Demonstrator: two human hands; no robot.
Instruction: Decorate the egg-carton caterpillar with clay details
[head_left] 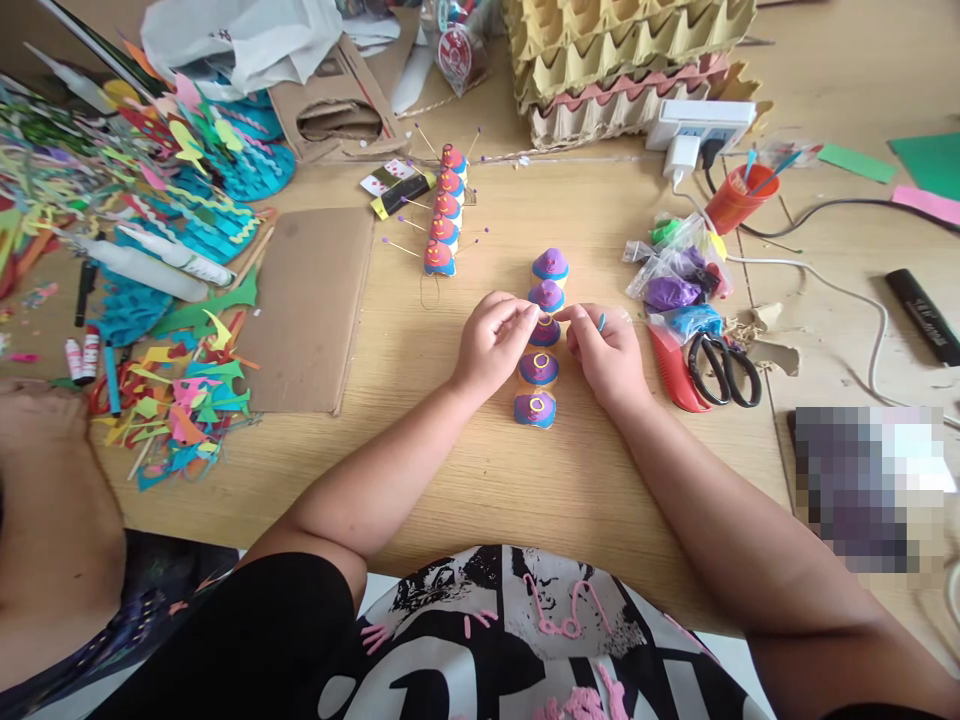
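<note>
A row of egg-carton cups (538, 369), coloured purple and blue, runs away from me on the table. The nearer cups carry yellow rings; the far ones have small purple bumps. Over the middle of the row, my left hand (496, 342) is closed in a pinch beside the cups, and what it pinches is too small to make out. Opposite it, my right hand (606, 350) is also closed, thumb and forefinger together, with a thin blue stick (601, 322) poking out of its fingers. The fingertips of both hands almost meet above a cup.
A finished-looking red and blue cup row (442, 230) with pins stands farther back. Cardboard (307, 310) and paper scraps (187, 400) lie left. Right are clay bags (675, 280), scissors (724, 370), a red cup (739, 200) and cables. Another person's arm (56, 500) rests at left.
</note>
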